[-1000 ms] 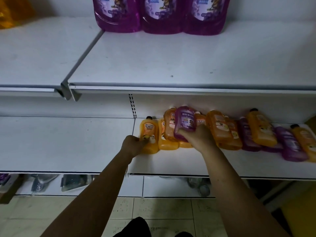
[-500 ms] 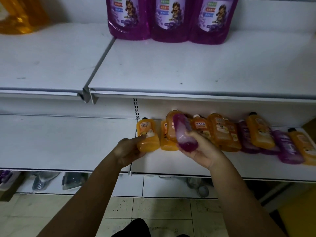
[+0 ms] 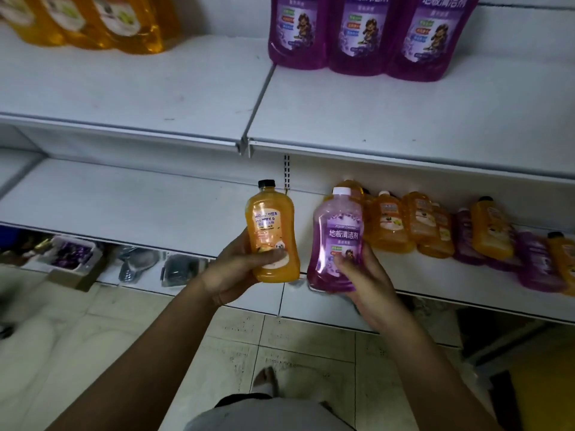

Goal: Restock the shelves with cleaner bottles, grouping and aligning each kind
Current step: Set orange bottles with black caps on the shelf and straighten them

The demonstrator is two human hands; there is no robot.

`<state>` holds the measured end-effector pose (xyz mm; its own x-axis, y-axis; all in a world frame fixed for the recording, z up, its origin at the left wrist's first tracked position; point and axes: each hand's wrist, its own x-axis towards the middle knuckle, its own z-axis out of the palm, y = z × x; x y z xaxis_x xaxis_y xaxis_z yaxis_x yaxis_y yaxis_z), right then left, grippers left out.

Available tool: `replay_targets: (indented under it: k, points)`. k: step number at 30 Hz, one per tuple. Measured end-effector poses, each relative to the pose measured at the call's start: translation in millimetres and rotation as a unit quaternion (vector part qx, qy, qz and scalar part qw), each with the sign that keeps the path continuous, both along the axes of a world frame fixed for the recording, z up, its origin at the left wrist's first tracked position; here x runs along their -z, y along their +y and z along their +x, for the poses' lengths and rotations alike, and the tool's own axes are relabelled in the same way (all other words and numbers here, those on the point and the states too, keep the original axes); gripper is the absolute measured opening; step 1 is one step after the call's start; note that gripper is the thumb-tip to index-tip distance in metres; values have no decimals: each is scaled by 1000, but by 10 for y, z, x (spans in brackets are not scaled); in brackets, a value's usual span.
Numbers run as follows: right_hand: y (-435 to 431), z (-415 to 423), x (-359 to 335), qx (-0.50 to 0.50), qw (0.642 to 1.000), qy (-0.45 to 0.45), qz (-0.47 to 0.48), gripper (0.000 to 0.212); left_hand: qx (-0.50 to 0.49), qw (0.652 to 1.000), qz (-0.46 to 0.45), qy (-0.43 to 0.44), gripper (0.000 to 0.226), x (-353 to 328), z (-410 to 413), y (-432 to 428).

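The person holds two small cleaner bottles upright, side by side and just apart, in front of the lower shelf (image 3: pixel 140 206). The left hand (image 3: pixel 236 272) grasps the orange bottle (image 3: pixel 270 225) low on its body, the thumb lying across the front near the base and the fingers wrapped behind; the bottle has a black cap and a label with printed text. The right hand (image 3: pixel 367 278) grips the purple bottle (image 3: pixel 336 231) around its lower half, thumb on the label; this one has a white cap and a purple label with white Chinese characters. Both bottles are off the shelf, raised over its front edge. Behind and to the right of the purple bottle, a jumbled row of small bottles (image 3: pixel 413 225) lies leaning on the lower shelf against the back panel, orange ones nearer the middle and purple and orange mixed toward the right end. On the upper shelf (image 3: pixel 389 119) three large purple floor-cleaner bottles (image 3: pixel 357 35) stand touching in a line at the back, and further left, well apart from them, stand several large orange bottles (image 3: pixel 102 23). Below the lower shelf, dark packaged goods (image 3: pixel 71 253) sit in shadow, too blurred to identify. The tiled floor (image 3: pixel 280 346) shows between the forearms, with a foot (image 3: pixel 264 381) on it.
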<state>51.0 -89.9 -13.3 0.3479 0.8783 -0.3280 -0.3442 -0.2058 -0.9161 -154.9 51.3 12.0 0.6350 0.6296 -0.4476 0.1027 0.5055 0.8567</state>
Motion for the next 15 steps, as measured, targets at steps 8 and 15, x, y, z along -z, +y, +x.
replay_targets:
  k: [8, 15]
  points:
    - [-485, -326, -515, -17, 989, -121, 83, 58, -76, 975, 198, 66, 63, -533, -547, -690]
    - [-591, -278, -1251, -34, 967, -177, 181, 60, -119, 919, 372, 59, 52, -1216, -676, -937]
